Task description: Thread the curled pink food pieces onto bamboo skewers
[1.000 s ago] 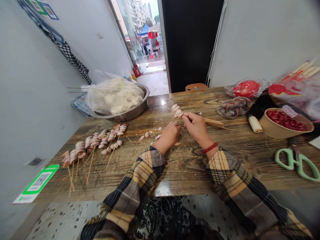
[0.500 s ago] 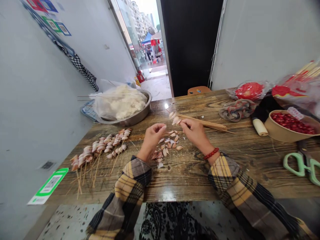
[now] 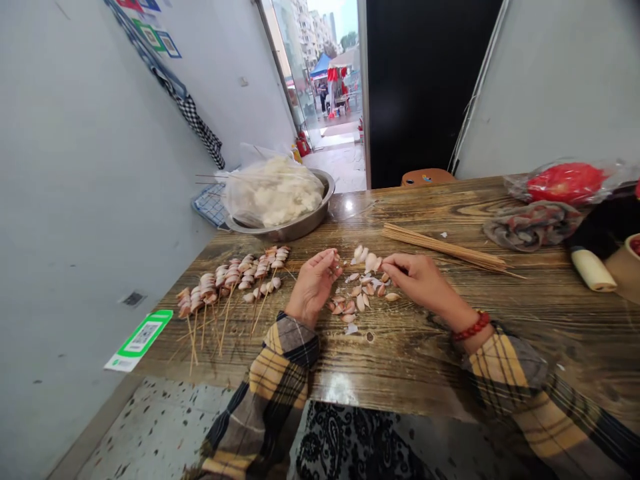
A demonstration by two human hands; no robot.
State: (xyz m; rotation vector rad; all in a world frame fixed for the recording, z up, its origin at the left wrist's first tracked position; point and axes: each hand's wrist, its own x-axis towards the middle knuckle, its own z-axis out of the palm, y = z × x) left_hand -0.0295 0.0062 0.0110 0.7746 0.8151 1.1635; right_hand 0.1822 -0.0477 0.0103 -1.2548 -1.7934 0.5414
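Note:
My right hand (image 3: 423, 283), a red bead bracelet at its wrist, pinches a skewer of garlic cloves (image 3: 369, 260) by the end nearest me. Several pale cloves sit side by side on it, pointing left. Facing it, my left hand (image 3: 314, 285) is closed at the fingertips on what looks like a garlic clove, mostly covered by the fingers. Beneath and between both hands lies a loose pile of garlic cloves (image 3: 361, 303) with bits of skin. To the left, a row of filled garlic skewers (image 3: 220, 283) rests on the wooden table (image 3: 400, 360).
Behind the pile lies a bundle of bare bamboo skewers (image 3: 445, 248). A metal basin (image 3: 300, 227) holding a bagged whitish mass stands at the back left. On the right are a crumpled rag (image 3: 533, 223), a red bagged item (image 3: 565, 183) and a pale handle (image 3: 593, 270). A QR card (image 3: 140, 340) marks the left edge.
The view has turned right-to-left across the scene, so things sit further right. The garlic skewer is lower, closer to the pile. My left hand has turned, its fingers now more upright.

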